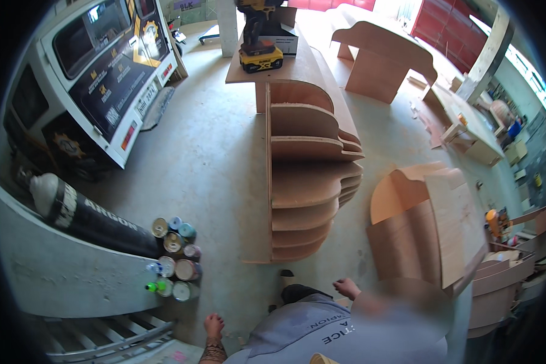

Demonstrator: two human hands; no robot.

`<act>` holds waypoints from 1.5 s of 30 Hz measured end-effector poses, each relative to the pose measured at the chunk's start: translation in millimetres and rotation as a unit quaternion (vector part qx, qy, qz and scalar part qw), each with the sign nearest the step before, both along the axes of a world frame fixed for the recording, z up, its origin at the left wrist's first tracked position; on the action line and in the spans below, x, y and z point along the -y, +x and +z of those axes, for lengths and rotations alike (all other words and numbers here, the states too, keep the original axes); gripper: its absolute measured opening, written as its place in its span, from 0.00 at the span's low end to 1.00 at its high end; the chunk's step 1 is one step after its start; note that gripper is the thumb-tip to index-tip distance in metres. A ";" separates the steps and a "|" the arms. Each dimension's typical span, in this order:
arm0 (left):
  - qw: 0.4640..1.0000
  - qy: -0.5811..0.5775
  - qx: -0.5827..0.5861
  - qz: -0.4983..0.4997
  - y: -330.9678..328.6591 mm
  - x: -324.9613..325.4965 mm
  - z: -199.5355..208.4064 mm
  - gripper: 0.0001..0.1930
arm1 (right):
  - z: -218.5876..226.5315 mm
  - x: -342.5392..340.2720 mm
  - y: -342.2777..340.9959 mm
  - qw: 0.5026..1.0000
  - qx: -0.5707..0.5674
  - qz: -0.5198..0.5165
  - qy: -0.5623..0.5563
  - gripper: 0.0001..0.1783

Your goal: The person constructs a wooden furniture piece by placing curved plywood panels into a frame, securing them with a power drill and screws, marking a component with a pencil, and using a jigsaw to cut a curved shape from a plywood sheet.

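My left hand [213,326] hangs low at my left side, its fingers curled in with nothing visible in them. Beside my grey shirt, my right hand [347,288] is loosely closed in front of me; no object shows in it. Both hands are apart from the curved plywood shelf frame [303,182], which stands ahead with several wavy-edged shelves stacked along an upright panel. To the right of my right hand rests a curved brown wooden piece [400,242] with a flat panel [446,224] on it.
A yellow and black cordless drill [261,57] stands near a box [285,42] on the far tabletop. At left are a van [103,79], a black gas cylinder [97,215] and several paint cans [187,270]. Another wooden frame [376,57] stands far right.
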State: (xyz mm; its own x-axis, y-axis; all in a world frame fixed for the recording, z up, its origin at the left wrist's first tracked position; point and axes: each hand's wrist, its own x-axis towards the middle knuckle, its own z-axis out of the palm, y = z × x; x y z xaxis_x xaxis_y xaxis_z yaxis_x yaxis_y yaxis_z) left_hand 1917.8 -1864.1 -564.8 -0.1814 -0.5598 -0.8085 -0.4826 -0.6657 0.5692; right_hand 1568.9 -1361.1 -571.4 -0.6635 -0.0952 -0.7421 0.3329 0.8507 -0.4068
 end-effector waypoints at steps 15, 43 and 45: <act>0.930 -0.049 0.018 -0.365 -125.8 86.4 57.9 0.14 | -8.5 57.5 -78.8 0.862 -0.232 -0.441 -0.094 0.15; 0.724 -0.088 0.033 -0.683 -289.8 203.3 68.1 0.17 | -47.8 215.6 260.0 0.916 0.268 -0.297 -0.035 0.52; 0.672 -0.133 0.077 -0.725 -269.6 181.2 79.2 0.18 | -42.8 199.8 271.9 0.913 0.275 -0.300 -0.026 0.54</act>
